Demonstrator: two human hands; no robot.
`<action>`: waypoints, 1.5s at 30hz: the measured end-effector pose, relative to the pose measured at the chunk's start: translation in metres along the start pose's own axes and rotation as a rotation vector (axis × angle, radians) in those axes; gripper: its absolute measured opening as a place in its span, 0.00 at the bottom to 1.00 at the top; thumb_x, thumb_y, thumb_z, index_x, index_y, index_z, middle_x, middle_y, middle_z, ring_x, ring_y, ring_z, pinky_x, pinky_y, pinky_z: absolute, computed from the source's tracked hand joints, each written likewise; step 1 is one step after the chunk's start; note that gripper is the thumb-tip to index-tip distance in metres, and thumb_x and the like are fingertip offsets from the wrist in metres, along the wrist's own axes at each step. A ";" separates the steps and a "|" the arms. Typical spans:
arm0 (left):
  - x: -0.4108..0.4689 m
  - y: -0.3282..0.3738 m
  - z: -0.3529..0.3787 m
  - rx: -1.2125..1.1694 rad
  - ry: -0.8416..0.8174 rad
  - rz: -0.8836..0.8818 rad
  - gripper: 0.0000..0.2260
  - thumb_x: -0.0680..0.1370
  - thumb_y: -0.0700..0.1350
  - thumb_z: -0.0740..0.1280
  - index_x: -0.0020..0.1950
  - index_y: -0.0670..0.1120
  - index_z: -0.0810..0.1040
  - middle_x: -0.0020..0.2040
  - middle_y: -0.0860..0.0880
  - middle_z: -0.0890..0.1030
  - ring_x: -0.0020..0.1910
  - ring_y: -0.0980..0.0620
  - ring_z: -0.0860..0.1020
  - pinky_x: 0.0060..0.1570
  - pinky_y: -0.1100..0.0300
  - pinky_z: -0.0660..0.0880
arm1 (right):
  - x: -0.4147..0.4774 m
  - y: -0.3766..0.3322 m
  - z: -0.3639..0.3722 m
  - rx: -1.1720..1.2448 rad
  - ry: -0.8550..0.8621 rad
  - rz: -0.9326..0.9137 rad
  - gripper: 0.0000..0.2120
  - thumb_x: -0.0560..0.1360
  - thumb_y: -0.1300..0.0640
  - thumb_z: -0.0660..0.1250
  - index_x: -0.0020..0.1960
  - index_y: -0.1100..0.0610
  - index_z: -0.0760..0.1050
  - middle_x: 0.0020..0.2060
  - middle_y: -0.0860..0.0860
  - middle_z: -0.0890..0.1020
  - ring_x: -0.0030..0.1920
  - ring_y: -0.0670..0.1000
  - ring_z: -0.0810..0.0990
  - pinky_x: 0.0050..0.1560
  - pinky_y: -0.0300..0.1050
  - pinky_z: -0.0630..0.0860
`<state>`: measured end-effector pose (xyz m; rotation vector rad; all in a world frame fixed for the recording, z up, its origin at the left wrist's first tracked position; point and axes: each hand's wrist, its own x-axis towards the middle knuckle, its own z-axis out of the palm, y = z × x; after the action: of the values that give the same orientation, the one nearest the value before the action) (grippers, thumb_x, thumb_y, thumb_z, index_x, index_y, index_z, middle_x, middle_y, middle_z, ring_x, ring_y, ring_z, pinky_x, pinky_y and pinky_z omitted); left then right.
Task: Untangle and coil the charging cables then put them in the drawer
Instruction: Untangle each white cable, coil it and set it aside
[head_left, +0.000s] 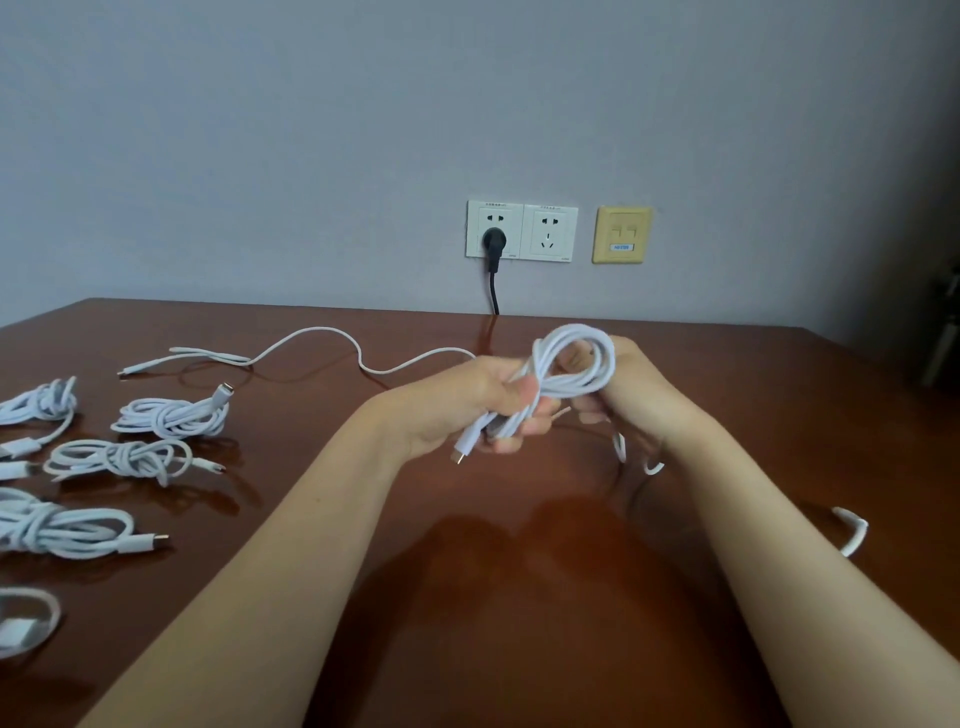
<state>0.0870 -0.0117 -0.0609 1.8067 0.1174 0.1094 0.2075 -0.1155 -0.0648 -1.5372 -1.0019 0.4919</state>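
Above the middle of the brown table, my left hand (483, 397) grips the lower part of a white cable coil (576, 364), and a plug end sticks out below its fingers. My right hand (631, 382) holds the coil's loops from the right, fingers curled round them. A loose tail of this cable (852, 535) trails to the right on the table. Several coiled white cables (171, 415) lie at the left. One uncoiled white cable (311, 345) stretches across the back of the table. No drawer is in view.
The glossy wooden table (493, 597) ends at a grey wall. On the wall are two white sockets (522, 231), one with a black plug (493, 244) and cord going down behind the table, and a yellow data port (622, 235).
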 end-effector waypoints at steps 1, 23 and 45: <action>0.001 -0.001 -0.002 -0.016 0.023 0.021 0.13 0.82 0.37 0.51 0.39 0.44 0.67 0.27 0.56 0.71 0.22 0.62 0.67 0.23 0.71 0.62 | 0.002 0.002 0.002 -0.048 -0.004 -0.012 0.17 0.80 0.63 0.56 0.35 0.56 0.74 0.20 0.46 0.66 0.20 0.42 0.60 0.23 0.33 0.58; 0.009 -0.012 -0.002 1.109 0.461 -0.238 0.03 0.77 0.45 0.56 0.45 0.50 0.68 0.52 0.46 0.76 0.50 0.44 0.73 0.42 0.57 0.64 | -0.010 -0.010 0.022 -0.938 0.138 -0.421 0.08 0.77 0.50 0.62 0.46 0.46 0.79 0.45 0.46 0.80 0.48 0.51 0.75 0.41 0.43 0.63; 0.010 -0.011 0.010 0.680 0.230 0.246 0.11 0.79 0.38 0.58 0.41 0.50 0.74 0.34 0.53 0.71 0.34 0.54 0.66 0.39 0.59 0.64 | 0.000 -0.002 -0.022 0.100 -0.069 0.075 0.18 0.73 0.65 0.63 0.28 0.52 0.81 0.29 0.47 0.82 0.30 0.43 0.79 0.32 0.33 0.77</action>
<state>0.0981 -0.0171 -0.0734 2.4785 0.1009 0.5025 0.2240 -0.1279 -0.0582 -1.4805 -0.9602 0.6428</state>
